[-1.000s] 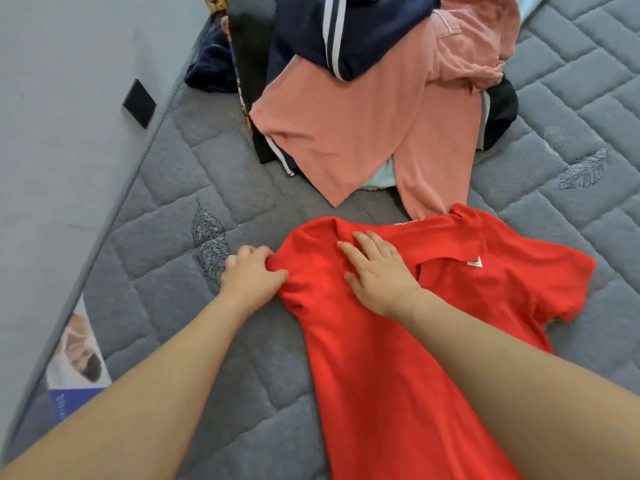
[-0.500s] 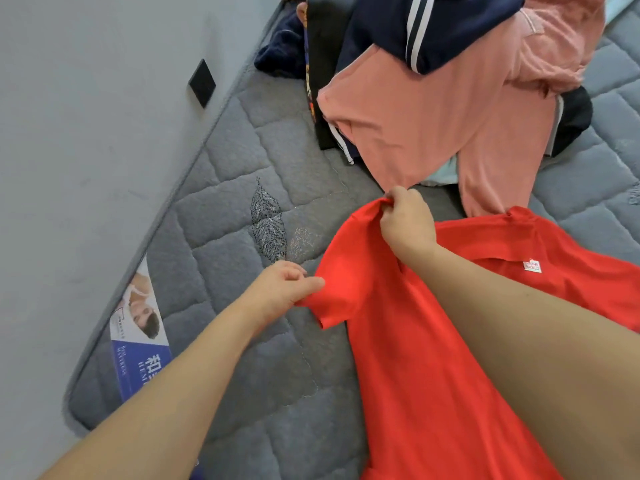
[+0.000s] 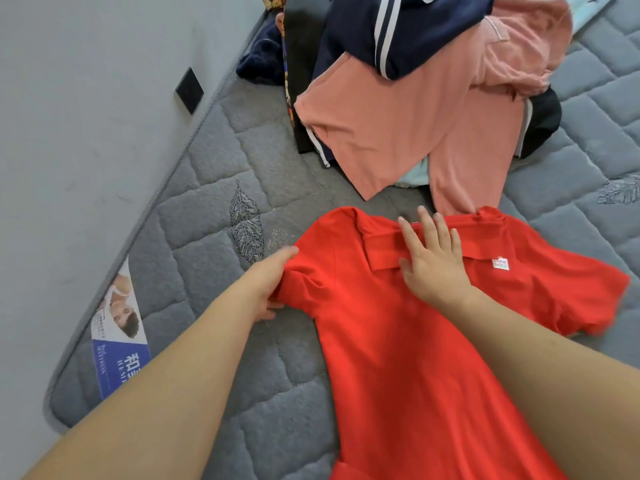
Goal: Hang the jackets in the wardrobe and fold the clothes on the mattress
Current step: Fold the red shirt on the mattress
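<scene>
I am pressing my right hand [image 3: 433, 261] flat, fingers straight and spread, on the collar of the bright red smooth-knit polo shirt [image 3: 398, 341], which is lying face down and spread on the grey quilted mattress [image 3: 207, 237]. My left hand [image 3: 273, 282] is touching the shirt's left sleeve edge, fingers extended, thumb tucked under the cloth; a firm grip I cannot confirm. Beyond the collar is lying a rumpled heap: a salmon-pink soft cotton garment [image 3: 398, 126] under a navy white-striped jacket [image 3: 398, 29].
</scene>
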`<state>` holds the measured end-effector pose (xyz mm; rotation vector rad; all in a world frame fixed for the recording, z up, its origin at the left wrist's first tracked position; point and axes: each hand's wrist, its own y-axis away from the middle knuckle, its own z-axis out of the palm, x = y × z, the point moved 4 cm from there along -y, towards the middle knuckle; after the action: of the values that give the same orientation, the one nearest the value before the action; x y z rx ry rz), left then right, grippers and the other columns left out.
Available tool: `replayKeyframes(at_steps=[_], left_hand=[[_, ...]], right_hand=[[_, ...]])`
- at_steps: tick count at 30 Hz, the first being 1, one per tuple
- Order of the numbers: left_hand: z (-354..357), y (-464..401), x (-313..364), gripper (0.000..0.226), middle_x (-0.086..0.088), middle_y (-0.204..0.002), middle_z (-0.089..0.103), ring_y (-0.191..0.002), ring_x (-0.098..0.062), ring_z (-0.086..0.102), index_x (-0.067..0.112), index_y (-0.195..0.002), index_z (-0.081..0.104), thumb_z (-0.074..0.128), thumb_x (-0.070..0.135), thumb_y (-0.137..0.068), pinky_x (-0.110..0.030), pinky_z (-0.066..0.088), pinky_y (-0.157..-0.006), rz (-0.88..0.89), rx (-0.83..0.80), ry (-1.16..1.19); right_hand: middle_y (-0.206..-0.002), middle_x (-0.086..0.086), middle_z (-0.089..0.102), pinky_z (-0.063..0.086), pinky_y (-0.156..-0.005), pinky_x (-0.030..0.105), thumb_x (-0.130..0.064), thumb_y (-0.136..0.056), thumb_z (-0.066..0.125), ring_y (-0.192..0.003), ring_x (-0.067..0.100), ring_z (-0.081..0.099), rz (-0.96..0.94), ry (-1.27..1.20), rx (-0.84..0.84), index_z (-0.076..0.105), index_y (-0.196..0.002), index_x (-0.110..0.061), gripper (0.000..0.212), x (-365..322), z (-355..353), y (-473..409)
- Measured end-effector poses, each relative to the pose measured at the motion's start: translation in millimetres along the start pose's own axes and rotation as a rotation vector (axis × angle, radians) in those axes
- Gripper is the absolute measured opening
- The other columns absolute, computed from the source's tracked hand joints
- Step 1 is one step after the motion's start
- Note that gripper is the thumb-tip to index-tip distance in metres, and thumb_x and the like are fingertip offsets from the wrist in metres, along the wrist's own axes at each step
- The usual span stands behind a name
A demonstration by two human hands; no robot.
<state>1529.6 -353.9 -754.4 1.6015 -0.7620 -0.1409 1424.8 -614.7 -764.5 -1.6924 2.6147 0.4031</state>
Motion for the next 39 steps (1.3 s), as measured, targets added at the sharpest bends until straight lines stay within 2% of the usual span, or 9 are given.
replayKeyframes(at_steps=[3, 6, 11, 17, 21, 24, 32, 36, 39], left_hand=[[-3, -5, -1, 0.016, -0.013, -0.094, 0.068, -0.073, -0.023, 0.058, 0.008, -0.092, 0.067, 0.072, 0.017, -0.080, -0.030, 0.044, -0.068, 0.138, 0.250, -0.193], [-17, 1, 14, 0.020, -0.023, -0.104, 0.069, -0.096, -0.035, 0.064, -0.001, -0.093, 0.069, 0.059, 0.010, -0.080, -0.038, 0.049, -0.077, 0.267, 0.408, -0.320], [-31, 6, 44, 0.028, -0.009, -0.062, 0.053, -0.067, -0.026, 0.049, 0.012, -0.060, 0.050, 0.051, 0.017, -0.087, -0.033, 0.031, -0.054, 0.408, 0.297, -0.583], [-44, 0, 44, 0.018, -0.005, -0.078, 0.058, -0.073, -0.016, 0.047, 0.014, -0.084, 0.068, 0.053, 0.004, -0.086, -0.029, 0.035, -0.070, 0.545, 0.062, -0.351], [-59, -10, 34, 0.024, -0.002, -0.061, 0.046, -0.058, -0.016, 0.040, 0.015, -0.064, 0.054, 0.058, 0.019, -0.087, -0.027, 0.031, -0.056, 0.545, 0.184, -0.487], [-57, -1, 41, 0.038, 0.008, -0.042, 0.033, -0.043, -0.013, 0.030, 0.021, -0.050, 0.037, 0.059, 0.027, -0.080, -0.026, 0.026, -0.044, 0.503, 0.262, -0.480], [82, 30, 76, 0.031, -0.010, -0.070, 0.068, -0.059, -0.022, 0.066, 0.008, -0.077, 0.063, 0.058, 0.036, -0.090, -0.032, 0.054, -0.062, 0.417, -0.079, -0.286], [155, 19, 58, 0.051, -0.016, -0.134, 0.048, -0.118, -0.034, 0.054, 0.014, -0.130, 0.057, 0.039, 0.050, -0.099, -0.043, 0.047, -0.095, 0.442, -0.155, -0.959], [178, 20, 65, 0.035, -0.019, -0.134, 0.052, -0.118, -0.037, 0.055, 0.011, -0.118, 0.058, 0.040, 0.028, -0.094, -0.037, 0.044, -0.091, 0.609, 0.084, -1.180]], right_hand=[[-0.164, 0.009, 0.005, 0.005, -0.119, 0.052, -0.034, -0.090, 0.056, -0.151, 0.032, 0.003, -0.055, 0.012, -0.025, 0.018, -0.157, -0.021, 0.078, -6, 4, 27], [-0.154, 0.012, 0.033, 0.023, -0.114, 0.050, -0.041, -0.087, 0.057, -0.140, 0.034, 0.031, -0.201, 0.007, -0.126, 0.038, -0.149, -0.020, 0.068, -44, 13, 62], [-0.117, 0.006, 0.052, 0.040, -0.088, 0.042, -0.053, -0.084, 0.053, -0.109, 0.029, 0.051, -0.181, -0.080, -0.212, 0.049, -0.123, -0.017, 0.053, -130, 32, 85], [-0.110, 0.010, 0.056, 0.044, -0.074, 0.037, -0.052, -0.088, 0.059, -0.101, 0.029, 0.059, -0.079, 0.016, -0.212, 0.042, -0.117, -0.013, 0.051, -174, 49, 56], [-0.102, 0.004, 0.064, 0.047, -0.065, 0.031, -0.024, -0.092, 0.052, -0.091, 0.024, 0.067, -0.130, 0.136, -0.161, 0.050, -0.108, -0.019, 0.017, -181, 41, 57], [-0.107, 0.012, 0.065, 0.045, -0.071, 0.038, -0.012, -0.092, 0.043, -0.097, 0.033, 0.064, -0.180, -0.163, -0.272, 0.053, -0.108, -0.014, 0.019, -159, 38, 60], [-0.080, 0.003, 0.061, 0.045, -0.059, 0.024, 0.000, -0.093, 0.049, -0.065, 0.014, 0.055, 0.615, -1.272, -0.714, 0.060, -0.083, -0.016, 0.023, -70, 29, 95], [-0.098, 0.013, 0.069, 0.053, -0.075, 0.034, 0.000, -0.091, 0.041, -0.078, 0.023, 0.065, 0.785, -1.136, -0.154, 0.066, -0.091, -0.013, 0.028, 33, 6, 90], [-0.118, 0.017, 0.063, 0.042, -0.099, 0.038, -0.008, -0.089, 0.047, -0.111, 0.034, 0.058, 0.933, -0.783, 0.263, 0.063, -0.116, -0.009, 0.031, 129, -24, 98]])
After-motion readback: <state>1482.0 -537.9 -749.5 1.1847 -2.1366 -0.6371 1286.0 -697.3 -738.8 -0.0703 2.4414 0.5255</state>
